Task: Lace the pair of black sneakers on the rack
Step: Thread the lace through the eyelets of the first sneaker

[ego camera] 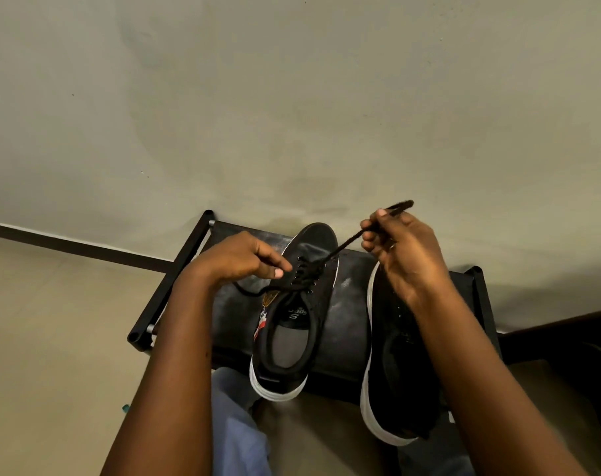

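1. Here, two black sneakers with white soles sit side by side on the dark top of a low black rack [347, 324], toes toward the wall [292, 97].
2. The left sneaker [294, 324] lies between the person's forearms, its opening facing up and its heel overhanging the rack's near edge.
3. The right sneaker [392, 383] is partly covered by the right forearm; its heel also hangs past the near edge.
4. A black lace [343, 243] is threaded through the upper eyelets of the left sneaker.
5. The right hand [405, 249] pinches one end of the lace and holds it taut, raised up and to the right of the eyelets.
6. The left hand [244, 259] rests at the eyelets, its fingers curled and its fingertips at the lacing; the other lace end trails out beneath it to the left.
7. Blue trouser legs [237, 427] show below the rack, above the pale floor [52, 338].
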